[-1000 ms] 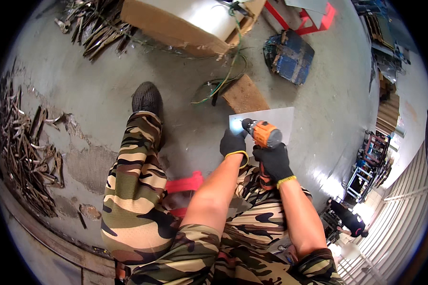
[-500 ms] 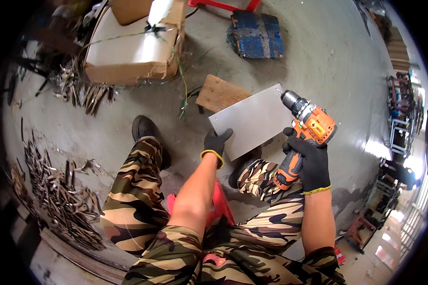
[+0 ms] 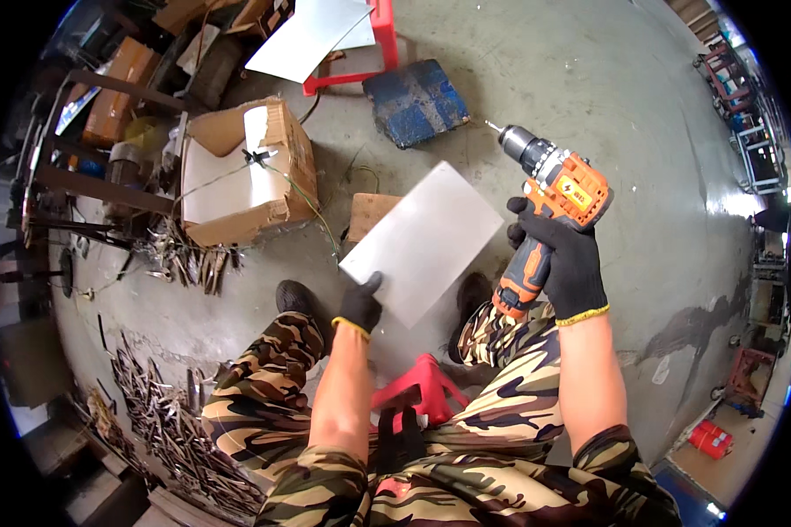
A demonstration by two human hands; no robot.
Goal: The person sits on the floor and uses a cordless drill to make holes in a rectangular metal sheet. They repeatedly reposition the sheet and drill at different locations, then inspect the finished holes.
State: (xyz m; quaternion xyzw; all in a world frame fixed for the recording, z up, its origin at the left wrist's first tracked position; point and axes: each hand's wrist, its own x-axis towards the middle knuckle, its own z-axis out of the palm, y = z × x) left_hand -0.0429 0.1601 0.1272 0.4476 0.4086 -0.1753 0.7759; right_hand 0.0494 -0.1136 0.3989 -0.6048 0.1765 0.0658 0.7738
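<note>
A grey concrete floor (image 3: 589, 97), stained and scuffed, carries everything. On it, at upper left, sits an open cardboard box (image 3: 242, 176) tied with wire. Just beside it, nearer the person, lies a scatter of small metal pieces (image 3: 189, 263). A larger heap of metal scrap (image 3: 163, 422) lines the lower left. A blue pad (image 3: 416, 101) lies at top centre, beside a red stool (image 3: 360, 53). A flat wooden block (image 3: 369, 215) rests near the middle. 2 black shoes (image 3: 294, 299) stand on the floor.
</note>
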